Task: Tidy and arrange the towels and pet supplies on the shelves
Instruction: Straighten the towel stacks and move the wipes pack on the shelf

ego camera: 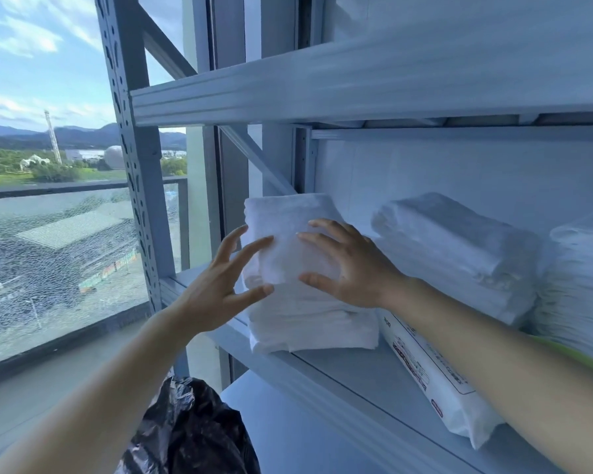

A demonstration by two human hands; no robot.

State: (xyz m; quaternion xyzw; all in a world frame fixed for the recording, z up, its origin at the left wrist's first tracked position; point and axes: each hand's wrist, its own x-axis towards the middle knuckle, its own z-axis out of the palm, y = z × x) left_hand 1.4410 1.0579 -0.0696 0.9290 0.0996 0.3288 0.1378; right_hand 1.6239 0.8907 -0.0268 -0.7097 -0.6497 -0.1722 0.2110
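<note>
- folded towel stack point(298, 295) sits on the shelf board point(367, 374) at frame centre, at the board's left end
- wrapped bundle point(459, 248) just right of it, further back
- flat packet point(432, 378) lies before that bundle, lower right
- plastic bag point(189, 429) below the shelf, bottom centre
- window point(59, 186) fills the left

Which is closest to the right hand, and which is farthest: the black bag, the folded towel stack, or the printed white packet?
From the right hand:
1. Folded towel stack, under its fingers, at the shelf's left end.
2. Printed white packet, just below the wrist, on the same shelf.
3. Black bag, down low, below the shelf.
</note>
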